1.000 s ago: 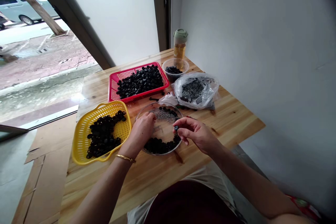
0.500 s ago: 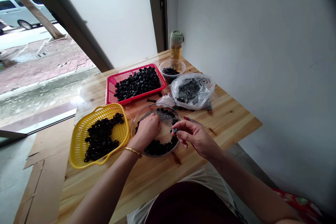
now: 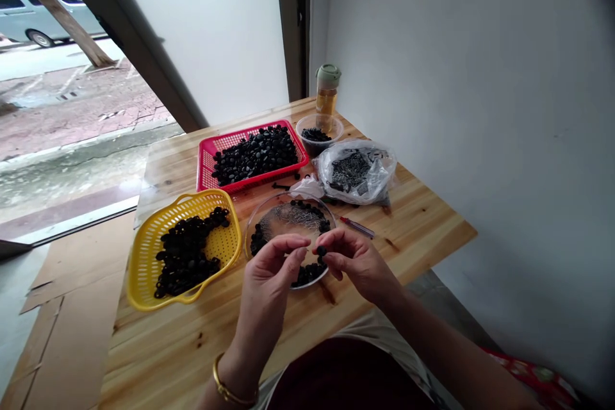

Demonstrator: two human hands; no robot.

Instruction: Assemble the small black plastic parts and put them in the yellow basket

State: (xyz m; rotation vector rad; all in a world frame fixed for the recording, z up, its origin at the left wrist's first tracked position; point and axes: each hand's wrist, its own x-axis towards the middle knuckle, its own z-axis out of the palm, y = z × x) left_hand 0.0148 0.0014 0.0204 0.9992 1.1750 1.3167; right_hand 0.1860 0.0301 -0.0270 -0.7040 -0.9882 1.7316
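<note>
Above a clear round tray [image 3: 248,218], both hands are close together with the fingertips almost meeting. Between thumb and forefinger, my right hand [image 3: 358,262] pinches a small round black piece [image 3: 321,250]. My left hand [image 3: 271,278] is closed in a pinch too; what sits in its fingertips is too thin and small to make out. Thin silvery pins [image 3: 300,216] lie in the tray's far part, and small black round pieces [image 3: 310,274] line its edge. The hands hide part of the tray.
A yellow basket [image 3: 144,275] and a red basket [image 3: 204,166] hold black pieces. Behind the tray are a plastic bag [image 3: 382,173] of small dark parts, a clear tub [image 3: 339,131] and a drink bottle [image 3: 327,90]. A red-tipped pen-like tool [image 3: 358,227] lies right of the tray.
My left hand has come up out of the tray and moved beside my right hand, its fingers now pinched. My right hand still holds the black piece, turned a little.
</note>
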